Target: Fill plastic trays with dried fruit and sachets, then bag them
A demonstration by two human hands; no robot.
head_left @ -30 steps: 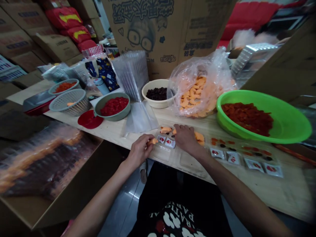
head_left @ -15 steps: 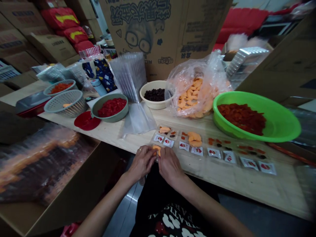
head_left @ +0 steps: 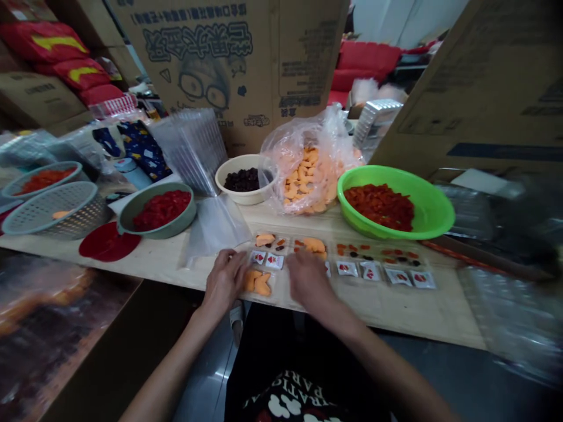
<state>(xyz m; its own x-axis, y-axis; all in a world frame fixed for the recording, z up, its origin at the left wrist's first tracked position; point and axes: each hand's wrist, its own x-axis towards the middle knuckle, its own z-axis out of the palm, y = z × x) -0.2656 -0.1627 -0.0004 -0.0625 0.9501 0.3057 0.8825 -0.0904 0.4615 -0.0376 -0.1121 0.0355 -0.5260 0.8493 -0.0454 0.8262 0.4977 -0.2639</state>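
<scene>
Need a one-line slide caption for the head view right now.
Left hand beside orange pieces, right hand near small red-printed sachets on a wooden table, green basin of red pieces behind.

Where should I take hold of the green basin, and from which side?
Grip the flared rim of the green plastic basin on its near side, coming from above with the right hand. The lip stands out to hook fingers under, and the red pieces fill only the middle.

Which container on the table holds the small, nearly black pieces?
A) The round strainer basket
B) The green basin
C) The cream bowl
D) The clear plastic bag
C. The cream bowl has the dark pieces heaped inside it.
</scene>
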